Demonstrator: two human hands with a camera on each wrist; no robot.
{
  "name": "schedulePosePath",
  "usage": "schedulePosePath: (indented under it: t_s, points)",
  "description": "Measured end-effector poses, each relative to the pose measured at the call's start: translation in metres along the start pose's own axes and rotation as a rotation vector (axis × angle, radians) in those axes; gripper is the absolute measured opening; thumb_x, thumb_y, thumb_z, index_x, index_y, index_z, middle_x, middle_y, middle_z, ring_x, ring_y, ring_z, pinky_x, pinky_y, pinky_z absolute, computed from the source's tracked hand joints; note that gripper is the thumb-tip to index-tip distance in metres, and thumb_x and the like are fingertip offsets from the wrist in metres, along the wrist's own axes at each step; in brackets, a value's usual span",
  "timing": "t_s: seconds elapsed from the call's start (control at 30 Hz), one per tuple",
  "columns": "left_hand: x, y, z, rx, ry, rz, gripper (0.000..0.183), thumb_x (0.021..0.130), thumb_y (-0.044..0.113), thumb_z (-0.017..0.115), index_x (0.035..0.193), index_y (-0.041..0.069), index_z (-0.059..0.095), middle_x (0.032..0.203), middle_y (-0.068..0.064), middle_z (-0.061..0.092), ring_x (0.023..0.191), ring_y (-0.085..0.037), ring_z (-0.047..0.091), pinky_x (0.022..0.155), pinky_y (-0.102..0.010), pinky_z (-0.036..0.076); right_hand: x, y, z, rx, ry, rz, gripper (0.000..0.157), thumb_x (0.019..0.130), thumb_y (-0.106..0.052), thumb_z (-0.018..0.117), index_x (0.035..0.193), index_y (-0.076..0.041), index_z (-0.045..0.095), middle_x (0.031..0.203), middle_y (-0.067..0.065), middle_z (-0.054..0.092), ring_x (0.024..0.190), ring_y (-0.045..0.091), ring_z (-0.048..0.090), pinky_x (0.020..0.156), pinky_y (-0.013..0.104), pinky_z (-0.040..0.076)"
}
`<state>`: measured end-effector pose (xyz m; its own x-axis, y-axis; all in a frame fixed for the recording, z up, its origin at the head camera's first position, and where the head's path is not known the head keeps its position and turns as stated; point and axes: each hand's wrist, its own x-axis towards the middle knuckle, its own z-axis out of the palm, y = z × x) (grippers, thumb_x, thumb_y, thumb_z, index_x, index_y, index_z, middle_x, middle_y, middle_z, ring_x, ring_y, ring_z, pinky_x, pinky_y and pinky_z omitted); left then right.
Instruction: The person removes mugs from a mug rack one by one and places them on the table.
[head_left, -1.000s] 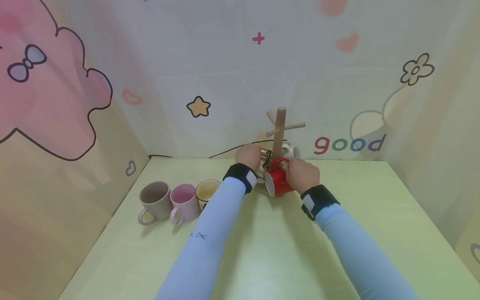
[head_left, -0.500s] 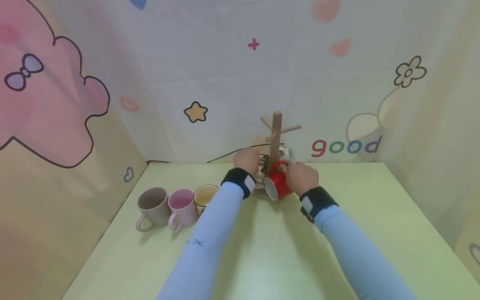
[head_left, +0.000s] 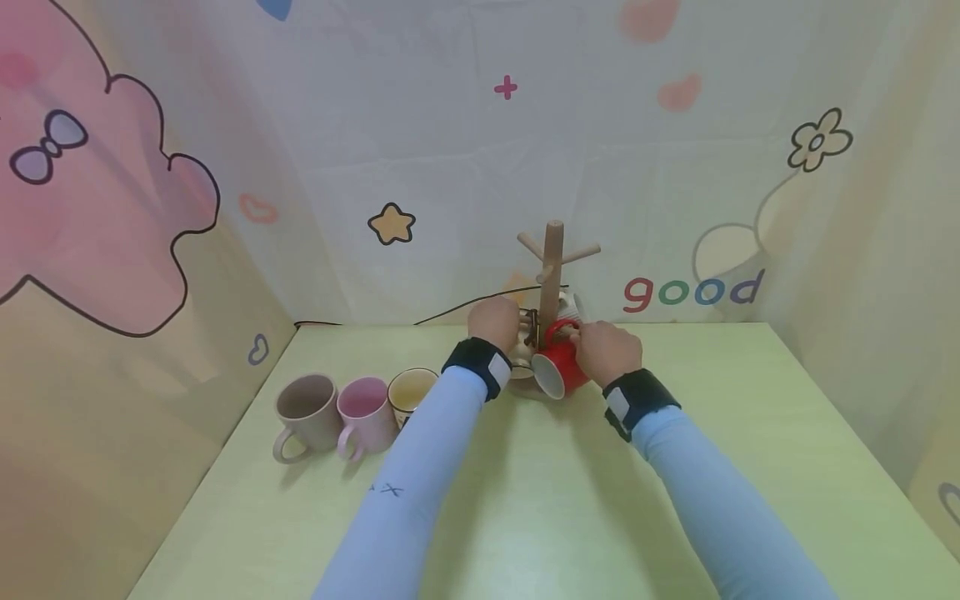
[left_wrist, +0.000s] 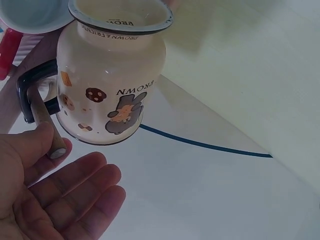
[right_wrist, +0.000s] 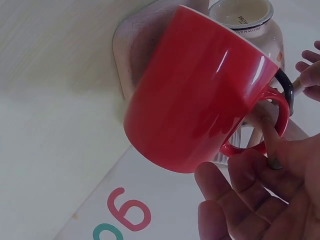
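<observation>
A wooden mug rack (head_left: 553,250) stands at the back of the table. My left hand (head_left: 493,321) pinches the end of one low peg (left_wrist: 56,144) between thumb and index finger, the other fingers spread apart. From that peg hangs a cream mug (left_wrist: 107,75) by its black handle, mouth tilted down. My right hand (head_left: 609,352) pinches the tip of another low peg (right_wrist: 270,137). A red mug (right_wrist: 192,95) hangs on it by the handle, its white inside facing front left in the head view. A white mug (head_left: 573,305) sits behind the post, mostly hidden.
To the left stand a grey-brown mug (head_left: 307,414), a pink mug (head_left: 369,425) and a yellow-lined mug (head_left: 408,396), partly covered by my left sleeve. The rack's upper pegs (head_left: 581,253) carry no mugs. A printed cloth wall (head_left: 450,167) rises behind the table.
The rack has turned slightly, its front upper peg and the red mug shifting right. My right hand has moved slightly right with it. Both hands stay at their pegs. The head view has tilted a little.
</observation>
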<state>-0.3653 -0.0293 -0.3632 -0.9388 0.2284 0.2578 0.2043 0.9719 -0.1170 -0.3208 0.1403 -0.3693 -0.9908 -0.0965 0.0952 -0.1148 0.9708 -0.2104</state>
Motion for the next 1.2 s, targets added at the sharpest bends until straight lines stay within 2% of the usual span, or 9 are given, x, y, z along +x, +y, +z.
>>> schedulePosePath:
  t_s: [0.37, 0.67, 0.87, 1.07, 1.2]
  points:
    - [-0.004, 0.000, 0.000, -0.013, 0.022, 0.026, 0.014, 0.097, 0.012, 0.062, 0.093, 0.011, 0.076, 0.087, -0.003, 0.073, 0.079, -0.018, 0.069, 0.063, -0.033, 0.057, 0.002, 0.006, -0.001, 0.008, -0.005, 0.005, 0.028, 0.098, -0.026, 0.063, 0.098, 0.002, 0.067, 0.073, 0.013, 0.063, 0.066, 0.031, 0.060, 0.055, 0.036, 0.049]
    - [-0.007, 0.001, 0.002, 0.013, 0.045, 0.044, 0.016, 0.098, 0.011, 0.061, 0.092, 0.012, 0.076, 0.087, -0.003, 0.072, 0.079, -0.018, 0.069, 0.065, -0.032, 0.057, 0.006, 0.010, -0.001, 0.007, -0.006, -0.012, 0.028, 0.098, -0.025, 0.061, 0.098, 0.002, 0.067, 0.074, 0.013, 0.065, 0.067, 0.031, 0.061, 0.055, 0.038, 0.051]
    - [-0.010, 0.003, -0.002, 0.012, 0.014, 0.044, 0.016, 0.099, 0.011, 0.061, 0.093, 0.012, 0.076, 0.085, -0.003, 0.072, 0.077, -0.017, 0.069, 0.062, -0.031, 0.057, 0.008, 0.014, -0.001, 0.009, 0.001, -0.020, 0.029, 0.098, -0.025, 0.062, 0.100, 0.003, 0.067, 0.077, 0.014, 0.067, 0.070, 0.032, 0.062, 0.057, 0.039, 0.052]
    - [-0.012, 0.005, -0.006, -0.001, -0.042, 0.038, 0.017, 0.100, 0.014, 0.059, 0.098, 0.012, 0.076, 0.088, -0.002, 0.072, 0.079, -0.016, 0.068, 0.063, -0.031, 0.057, 0.012, 0.018, 0.002, 0.029, -0.008, -0.010, 0.027, 0.099, -0.024, 0.060, 0.102, 0.002, 0.067, 0.073, 0.013, 0.064, 0.067, 0.031, 0.060, 0.055, 0.038, 0.048]
    - [-0.013, 0.005, -0.008, -0.006, -0.047, 0.033, 0.018, 0.101, 0.014, 0.058, 0.099, 0.012, 0.076, 0.090, -0.003, 0.072, 0.080, -0.016, 0.068, 0.064, -0.032, 0.057, 0.014, 0.018, 0.001, 0.043, -0.015, -0.005, 0.027, 0.098, -0.023, 0.061, 0.104, 0.002, 0.068, 0.074, 0.012, 0.065, 0.069, 0.031, 0.060, 0.056, 0.038, 0.049]
